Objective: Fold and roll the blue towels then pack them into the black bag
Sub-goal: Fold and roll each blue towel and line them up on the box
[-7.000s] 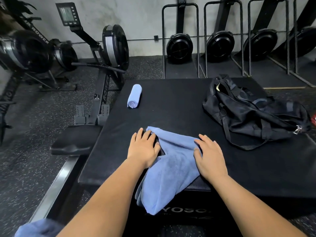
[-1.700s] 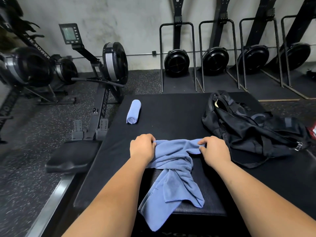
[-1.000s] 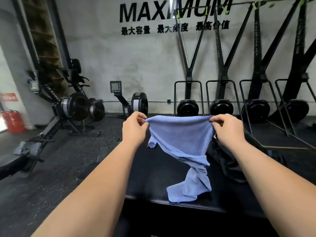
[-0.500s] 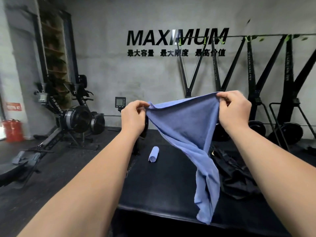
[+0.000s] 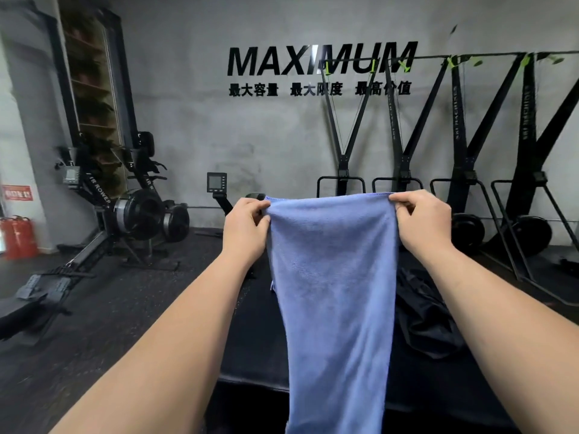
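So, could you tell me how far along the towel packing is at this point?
Done: nothing finished shows here. In hand: the left hand and right hand pinch the top corners of a blue towel, hanging full length. Left: folding, rolling and packing it into the black bag on the platform.

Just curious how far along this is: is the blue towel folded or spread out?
Spread out, not rolled: the left hand and right hand pinch the top corners of the blue towel, which hangs flat.
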{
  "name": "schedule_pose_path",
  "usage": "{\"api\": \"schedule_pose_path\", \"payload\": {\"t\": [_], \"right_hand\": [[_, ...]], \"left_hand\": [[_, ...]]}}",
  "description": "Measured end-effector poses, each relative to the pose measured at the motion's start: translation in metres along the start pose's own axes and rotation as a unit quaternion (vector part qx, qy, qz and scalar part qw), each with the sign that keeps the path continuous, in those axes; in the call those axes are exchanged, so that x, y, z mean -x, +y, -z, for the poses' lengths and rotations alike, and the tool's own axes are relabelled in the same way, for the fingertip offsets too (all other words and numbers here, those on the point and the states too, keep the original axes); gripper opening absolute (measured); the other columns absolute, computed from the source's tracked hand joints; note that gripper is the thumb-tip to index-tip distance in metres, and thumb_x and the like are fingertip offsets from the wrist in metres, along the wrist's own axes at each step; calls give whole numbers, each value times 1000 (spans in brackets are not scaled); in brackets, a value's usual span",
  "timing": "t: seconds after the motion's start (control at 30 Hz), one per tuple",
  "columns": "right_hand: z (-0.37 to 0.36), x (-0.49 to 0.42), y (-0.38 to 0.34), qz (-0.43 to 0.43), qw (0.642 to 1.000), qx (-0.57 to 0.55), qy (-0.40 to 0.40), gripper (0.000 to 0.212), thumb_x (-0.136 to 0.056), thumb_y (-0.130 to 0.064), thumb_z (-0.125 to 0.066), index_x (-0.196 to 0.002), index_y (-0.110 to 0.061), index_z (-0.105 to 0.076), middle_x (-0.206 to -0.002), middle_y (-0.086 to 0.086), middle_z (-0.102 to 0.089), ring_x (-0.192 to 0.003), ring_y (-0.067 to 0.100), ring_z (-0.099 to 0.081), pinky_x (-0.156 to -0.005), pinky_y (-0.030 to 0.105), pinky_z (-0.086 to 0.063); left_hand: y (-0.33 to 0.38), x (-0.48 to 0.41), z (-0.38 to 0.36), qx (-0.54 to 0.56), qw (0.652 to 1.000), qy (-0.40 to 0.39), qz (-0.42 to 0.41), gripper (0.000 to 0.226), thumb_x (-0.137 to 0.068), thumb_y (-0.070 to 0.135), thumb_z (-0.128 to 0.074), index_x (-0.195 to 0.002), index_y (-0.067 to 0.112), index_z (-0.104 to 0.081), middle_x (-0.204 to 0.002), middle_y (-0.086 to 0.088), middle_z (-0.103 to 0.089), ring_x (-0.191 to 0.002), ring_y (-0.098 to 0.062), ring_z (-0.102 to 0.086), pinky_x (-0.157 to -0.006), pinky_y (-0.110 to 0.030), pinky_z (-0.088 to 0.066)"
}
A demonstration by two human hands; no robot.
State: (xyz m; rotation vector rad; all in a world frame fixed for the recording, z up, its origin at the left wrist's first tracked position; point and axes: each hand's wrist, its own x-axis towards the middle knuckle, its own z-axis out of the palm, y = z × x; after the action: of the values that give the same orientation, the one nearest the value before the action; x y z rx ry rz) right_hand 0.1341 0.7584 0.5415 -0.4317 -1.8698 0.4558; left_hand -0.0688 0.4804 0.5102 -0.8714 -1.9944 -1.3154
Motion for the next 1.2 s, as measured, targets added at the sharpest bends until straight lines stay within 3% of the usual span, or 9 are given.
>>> {"api": "schedule_pose_path", "payload": {"t": [0.13, 0.27, 0.37, 0.53, 0.67, 0.8, 0.93, 1.07, 1.2], "right_hand": [[-18, 12, 22, -57, 993, 55, -89, 29, -98, -16, -59, -115, -27, -79, -128, -3, -70, -118, 24, -63, -101, 33, -49], [-35, 31, 39, -119, 978, 55, -160, 39, -96, -9, -56, -128, -22, -74, -137, 1, -66, -119, 26, -63, -99, 30, -46], [-51, 48, 51, -186, 962, 2, -199, 46, -90, 2, -54, -132, -13, -70, -122, 7, -74, -89, 20, -73, -94, 30, -52], [-89, 73, 91, -229, 940, -3, -254, 23, -89, -13, -52, -108, -9, -65, -109, 2, -64, -96, 24, -62, -81, 35, -50], [-121, 97, 127, -225, 927, -31, -299, 47, -85, -13, -54, -133, -15, -57, -144, 4, -51, -129, 21, -58, -111, 42, -48], [-142, 116, 139, -244, 918, 4, -314, 70, -92, -4, -60, -157, -6, -36, -165, 9, -28, -143, 26, -46, -115, 32, -35], [-167, 137, 162, -245, 901, 38, -357, 82, -95, -16, -62, -165, -10, -20, -174, -1, -3, -151, 24, -35, -105, 27, -30], [-190, 186, 181, -258, 848, 82, -455, 90, -98, -50, -64, -165, -12, -17, -173, 3, 22, -147, 32, -42, -107, 36, -41], [-208, 232, 196, -160, 826, 225, -492, 92, -101, -72, -31, -166, -11, -10, -174, 13, 15, -162, 28, -2, -129, 40, -17]], "left_hand": [[-15, 11, -18, -37, 996, -77, 40, 39, -97, 10, -66, -136, 18, -69, -125, 9, -60, -82, 3, -56, -88, -17, -41], [-36, 29, -41, -42, 985, -145, 84, 48, -97, 6, -61, -144, 15, -62, -135, 3, -56, -95, -10, -59, -92, -20, -41], [-51, 48, -60, -33, 977, -181, 105, 52, -96, 3, -59, -147, 13, -57, -142, 0, -52, -104, -17, -60, -95, -23, -42], [-79, 75, -96, -7, 967, -214, 135, 49, -96, 4, -54, -144, 15, -58, -137, 1, -48, -106, -16, -62, -98, -30, -50], [-98, 90, -123, 27, 954, -238, 180, 50, -96, 3, -54, -143, 20, -54, -139, 12, -39, -102, -10, -68, -100, -36, -54], [-124, 101, -154, 56, 939, -271, 202, 54, -84, 12, -53, -135, 29, -57, -138, 14, -39, -110, -7, -66, -104, -39, -55], [-135, 120, -180, 22, 926, -305, 220, 60, -87, 11, -59, -145, 22, -46, -149, 9, -30, -114, -16, -61, -97, -33, -50], [-158, 168, -208, -38, 885, -405, 225, 93, -95, 37, -65, -166, 17, -9, -165, 3, -7, -126, -26, -55, -99, -33, -47], [-176, 214, -231, -205, 874, -432, 92, 89, -102, 67, -31, -167, 12, -8, -175, -5, -2, -162, -26, -6, -128, -38, -21]]}}
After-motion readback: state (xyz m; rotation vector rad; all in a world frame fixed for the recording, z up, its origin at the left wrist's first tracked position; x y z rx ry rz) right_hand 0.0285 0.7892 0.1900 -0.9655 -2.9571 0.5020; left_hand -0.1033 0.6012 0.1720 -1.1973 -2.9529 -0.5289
